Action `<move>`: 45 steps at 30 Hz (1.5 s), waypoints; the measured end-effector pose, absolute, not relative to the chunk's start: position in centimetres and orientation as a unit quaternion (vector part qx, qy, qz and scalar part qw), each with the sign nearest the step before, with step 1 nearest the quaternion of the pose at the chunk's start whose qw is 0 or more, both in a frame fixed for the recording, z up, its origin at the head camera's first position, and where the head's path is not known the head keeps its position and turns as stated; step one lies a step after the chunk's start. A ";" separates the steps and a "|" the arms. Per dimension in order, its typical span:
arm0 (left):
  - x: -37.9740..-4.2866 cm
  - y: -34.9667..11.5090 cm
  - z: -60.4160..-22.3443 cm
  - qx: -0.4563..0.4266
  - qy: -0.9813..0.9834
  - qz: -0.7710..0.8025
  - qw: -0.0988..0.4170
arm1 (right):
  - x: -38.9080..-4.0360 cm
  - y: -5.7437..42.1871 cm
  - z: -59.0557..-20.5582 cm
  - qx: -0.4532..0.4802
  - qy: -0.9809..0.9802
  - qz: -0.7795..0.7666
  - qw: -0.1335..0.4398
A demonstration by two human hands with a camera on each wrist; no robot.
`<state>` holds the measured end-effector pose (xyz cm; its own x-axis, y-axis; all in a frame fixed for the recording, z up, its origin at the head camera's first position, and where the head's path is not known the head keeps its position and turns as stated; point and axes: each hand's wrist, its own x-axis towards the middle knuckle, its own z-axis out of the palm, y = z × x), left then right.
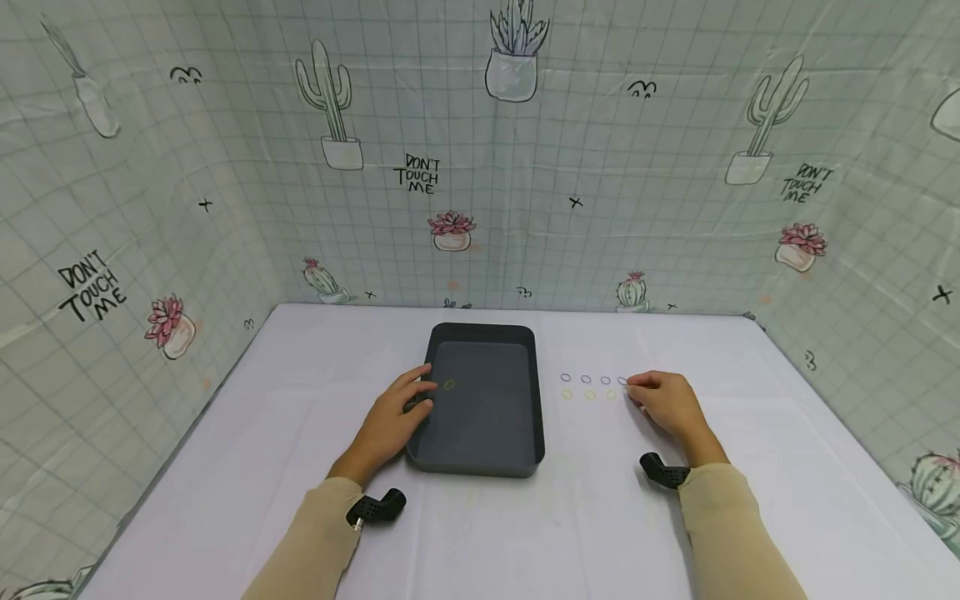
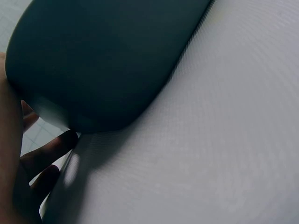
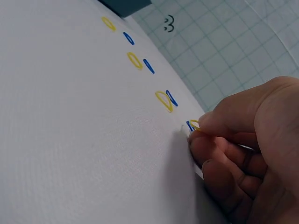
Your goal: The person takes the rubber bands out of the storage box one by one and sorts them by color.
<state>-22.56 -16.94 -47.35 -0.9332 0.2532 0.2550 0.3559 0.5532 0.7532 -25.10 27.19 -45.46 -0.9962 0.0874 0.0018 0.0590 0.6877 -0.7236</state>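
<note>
A dark grey rectangular tray stands on the table, with one yellow rubber band inside. My left hand rests at the tray's left rim, its fingers spread and reaching over the edge. In the left wrist view, fingertips touch the tray's wall. To the right of the tray lie several blue rubber bands in a row, with three yellow rubber bands in a nearer row. At the right end, my right hand pinches a yellow rubber band between thumb and forefinger, beside the last blue band.
A white cloth covers the table. Behind and at both sides rises a gridded fabric backdrop printed with cacti. Black wrist-worn devices sit at my left cuff and right cuff.
</note>
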 end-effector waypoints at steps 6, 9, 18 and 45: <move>-22.6 -17.0 -47.1 -0.176 -0.877 -0.442 0.061 | -25.2 27.1 -45.3 -0.034 -0.927 0.374 0.014; -22.7 -16.9 -47.1 -0.177 -0.877 -0.442 0.061 | -25.2 27.3 -45.2 -0.032 -0.931 0.363 0.006; -22.7 -16.8 -47.1 -0.181 -0.875 -0.445 0.063 | -25.1 27.4 -45.2 -0.017 -0.940 0.341 0.016; -22.6 -17.0 -47.4 -0.176 -0.874 -0.449 0.059 | -25.2 28.1 -45.4 -0.041 -0.933 0.358 -0.015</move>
<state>-22.57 -17.02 -47.35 -0.9308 0.2551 0.2619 0.3614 0.5342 0.7642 -25.20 28.08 -45.42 -0.9962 0.0658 -0.0572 0.0872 0.7399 -0.6671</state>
